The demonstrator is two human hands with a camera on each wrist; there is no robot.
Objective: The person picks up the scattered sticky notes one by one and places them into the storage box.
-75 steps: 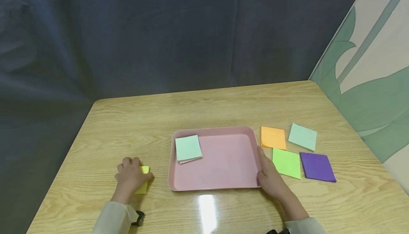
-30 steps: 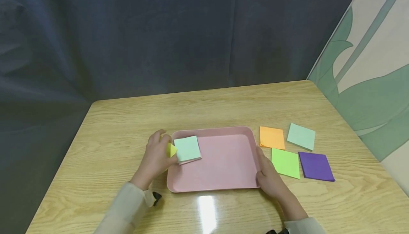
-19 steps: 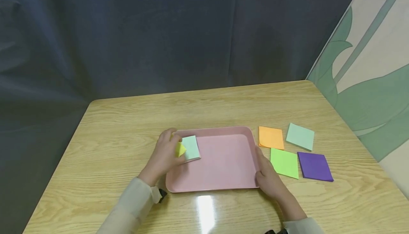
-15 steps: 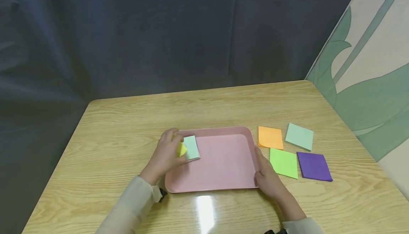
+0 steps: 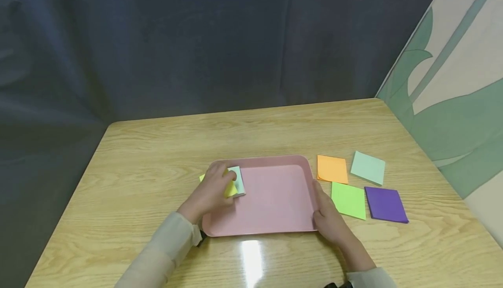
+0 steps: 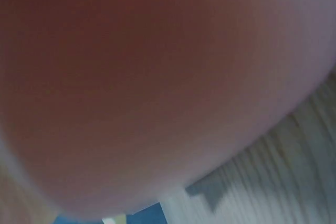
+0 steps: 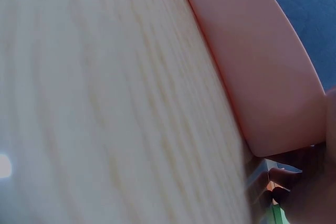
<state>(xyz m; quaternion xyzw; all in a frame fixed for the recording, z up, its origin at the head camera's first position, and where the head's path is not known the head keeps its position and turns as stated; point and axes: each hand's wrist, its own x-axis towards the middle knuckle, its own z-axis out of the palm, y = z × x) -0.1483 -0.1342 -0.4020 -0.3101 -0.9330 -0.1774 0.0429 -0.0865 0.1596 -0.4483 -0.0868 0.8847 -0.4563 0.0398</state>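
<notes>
My left hand [image 5: 212, 192] holds a yellow sticky note pad [image 5: 231, 189] over the left part of a pink tray [image 5: 275, 200]. Beneath it, partly covered, is a mint sticky note pad [image 5: 239, 178] lying inside the tray. One corner of the yellow pad sticks out on the hand's far left side. At the tray's right wall my right hand [image 5: 332, 220] grips the rim; in the right wrist view its fingers [image 7: 286, 178] bend round the outside of the pink wall. Blurred skin fills most of the left wrist view and hides the pad there.
Right of the tray lie an orange pad [image 5: 332, 169], a pale green pad [image 5: 368, 168], a lime green pad [image 5: 349, 200] and a purple pad [image 5: 387, 205]. All rest on the wooden table [image 5: 157, 148]. A dark cloth [image 5: 196, 39] hangs behind it.
My left hand has picked the yellow pad up from the table on the left and carried it rightward over the tray, onto the mint pad's area. The right hand stays at the tray's right side.
</notes>
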